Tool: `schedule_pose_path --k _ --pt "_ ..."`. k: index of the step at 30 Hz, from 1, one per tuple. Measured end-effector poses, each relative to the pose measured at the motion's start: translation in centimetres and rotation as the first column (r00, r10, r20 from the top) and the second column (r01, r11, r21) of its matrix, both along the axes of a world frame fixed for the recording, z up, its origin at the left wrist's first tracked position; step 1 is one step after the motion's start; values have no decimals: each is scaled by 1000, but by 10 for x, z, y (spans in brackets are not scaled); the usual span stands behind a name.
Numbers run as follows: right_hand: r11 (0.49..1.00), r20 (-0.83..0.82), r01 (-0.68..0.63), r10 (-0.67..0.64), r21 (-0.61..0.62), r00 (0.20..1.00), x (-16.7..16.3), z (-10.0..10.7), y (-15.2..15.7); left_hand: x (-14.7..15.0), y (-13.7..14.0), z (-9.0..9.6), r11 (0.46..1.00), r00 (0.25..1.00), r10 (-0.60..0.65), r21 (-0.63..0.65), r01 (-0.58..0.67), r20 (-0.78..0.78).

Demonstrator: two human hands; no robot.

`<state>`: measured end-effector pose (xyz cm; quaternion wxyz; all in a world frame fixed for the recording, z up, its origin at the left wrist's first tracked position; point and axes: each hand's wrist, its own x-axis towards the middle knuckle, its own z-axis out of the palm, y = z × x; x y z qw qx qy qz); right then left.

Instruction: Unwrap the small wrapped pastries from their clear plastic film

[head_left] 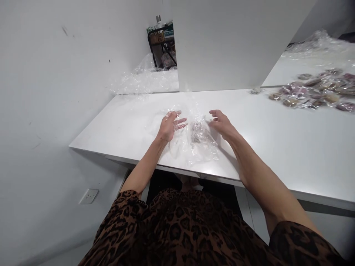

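Crinkled clear plastic film [205, 149] lies on the white desk between my hands. A small pinkish item [196, 128] shows through the film, too blurred by glare to name. My left hand [168, 126] is at the film's left side, fingers spread, with clear plastic lying across the fingers. On the right, my right hand [220, 123] hovers at the film's edge with its fingers apart and curved. Nothing is gripped in it that I can make out.
Several clear-wrapped pink and tan pieces [313, 90] are heaped at the right. More loose clear film [138, 81] lies at the back left against the wall. A white upright panel [222, 44] stands along the rear edge. A black rack [162, 40] is visible behind it.
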<state>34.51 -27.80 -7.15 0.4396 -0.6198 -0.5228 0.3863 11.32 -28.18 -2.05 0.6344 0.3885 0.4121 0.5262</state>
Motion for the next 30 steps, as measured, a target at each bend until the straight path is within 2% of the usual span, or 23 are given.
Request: schedule_pose_path --k 3,4,6,8,10,12,15,17,20,22,25,28,30 --pt "982 186 112 -140 153 973 5 -2 3 -17 -3 -12 994 994 100 -39 -98 38" --pt "972 197 95 -138 213 971 1 -2 0 -21 -5 -17 991 992 122 -56 -119 46" --pt "964 209 -21 -36 265 977 -10 0 -8 -26 -7 -27 987 987 150 -74 -145 64" --pt "964 277 -173 114 200 954 -25 2 -20 -28 -10 -33 986 983 156 -74 -150 91" --pt "963 383 -248 192 103 903 -37 2 -32 -27 -12 -36 985 980 164 -71 -157 113" --pt "968 461 -243 187 63 867 -44 2 -38 -26 -13 -37 985 979 166 -66 -159 121" --pt "979 446 -197 155 49 882 -40 0 -37 -28 -14 -38 986 980 164 -58 -158 113" --pt "990 407 -131 97 56 908 -31 -1 -31 -30 -13 -40 986 979 165 -59 -158 123" --pt "996 329 32 -56 79 943 -7 -3 -22 -34 -14 -42 987 976 154 -60 -146 156" --pt "992 286 122 -124 23 950 15 -5 -21 -35 -15 -41 989 979 138 -70 -129 152" --pt "972 396 236 -210 -18 894 47 -6 -29 -34 -18 -39 989 988 107 -110 -95 109" --pt "934 556 324 -350 149 754 60 -3 -43 -35 -21 -35 989 998 54 -140 -50 29" --pt "908 573 263 -411 326 709 52 1 -52 -36 -23 -34 989 999 21 -147 -25 -29"
